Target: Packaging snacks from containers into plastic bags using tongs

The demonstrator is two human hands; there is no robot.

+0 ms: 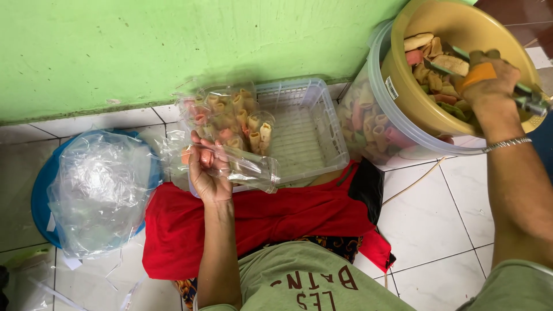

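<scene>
My left hand (pixel 206 167) is wrapped around a small clear plastic bag (pixel 245 167), fingers closed on it, over the white plastic basket (pixel 311 129). Can't tell if the bag has anything in it. The filled bags of coloured crackers (pixel 230 112) in the basket are blurred by glare. My right hand (pixel 487 80) is in the yellow basin (pixel 461 26), fingers curled on tongs (pixel 527 98); the tong tips are hidden among the crackers (pixel 432 63), and the handle end is cut off at the frame edge. The basin sits in a clear tub (pixel 374 124), so the tub's contents are only partly visible. A crumpled bag pile (pixel 101 190) covers a blue lid (pixel 40 190).
</scene>
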